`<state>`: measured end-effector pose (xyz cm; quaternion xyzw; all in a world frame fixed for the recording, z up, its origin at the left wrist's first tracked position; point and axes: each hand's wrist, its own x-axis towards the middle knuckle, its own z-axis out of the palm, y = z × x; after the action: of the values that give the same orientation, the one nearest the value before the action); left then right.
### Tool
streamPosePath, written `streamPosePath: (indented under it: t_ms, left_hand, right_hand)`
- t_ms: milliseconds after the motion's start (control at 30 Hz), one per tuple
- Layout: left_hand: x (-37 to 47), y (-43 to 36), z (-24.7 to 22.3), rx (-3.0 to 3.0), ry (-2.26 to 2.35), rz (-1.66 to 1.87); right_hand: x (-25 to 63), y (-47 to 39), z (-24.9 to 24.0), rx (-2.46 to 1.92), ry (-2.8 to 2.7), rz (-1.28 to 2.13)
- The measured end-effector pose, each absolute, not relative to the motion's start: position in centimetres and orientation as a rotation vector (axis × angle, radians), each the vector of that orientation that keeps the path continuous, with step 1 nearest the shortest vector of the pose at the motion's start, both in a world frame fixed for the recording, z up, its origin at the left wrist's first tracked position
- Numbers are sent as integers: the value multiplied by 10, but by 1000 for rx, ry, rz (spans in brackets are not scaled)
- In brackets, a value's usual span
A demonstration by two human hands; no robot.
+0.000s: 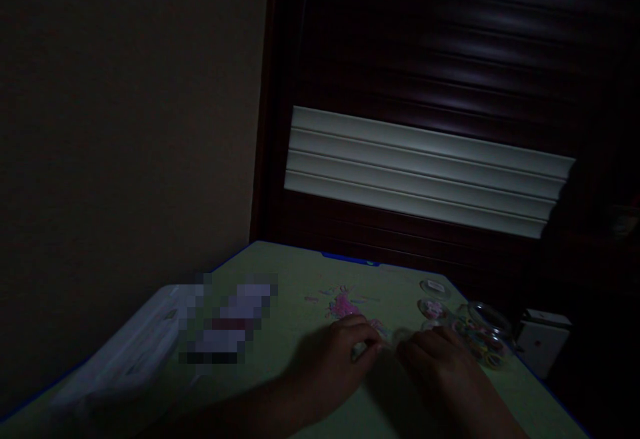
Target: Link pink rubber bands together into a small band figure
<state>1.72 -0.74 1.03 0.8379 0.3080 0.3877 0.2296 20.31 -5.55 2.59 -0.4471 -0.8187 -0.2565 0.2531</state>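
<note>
Over the middle of the pale green table point(290, 272), my left hand point(340, 362) pinches with thumb and index finger at something thin and too small to make out. Close to its right is my right hand point(440, 366), fingers curled and pressed together; what they hold is hidden. Just beyond my left hand lies a pile of small pink pieces point(345, 306), with thin coloured bits around it. Right of my hands, a clear jar point(483, 336) holds coloured rings. Near it are a small round container point(433, 308) with pink contents and a clear round lid point(435, 287).
A whitish plastic package point(135, 339) lies along the table's left side, beside a pixelated item point(233, 319). Past the right edge stands a white box point(543, 339). A wall point(125, 106) rises at left, and a dark slatted door point(425, 46) behind the table.
</note>
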Motion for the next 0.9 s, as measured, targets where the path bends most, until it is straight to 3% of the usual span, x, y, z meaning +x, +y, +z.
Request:
streamPosePath:
  t_ms: [367,667,900]
  left_hand:
    - [13,-9,8,2829,719,939]
    - [17,-7,2,3147,741,866]
    - [16,-7,4,3134,735,802]
  right_hand:
    - [207,-60,31,-1275,-2212,-777]
    - [226,-77,53,-1970,-2108,-808]
    - [231,-77,49,-1904,-2061,-945]
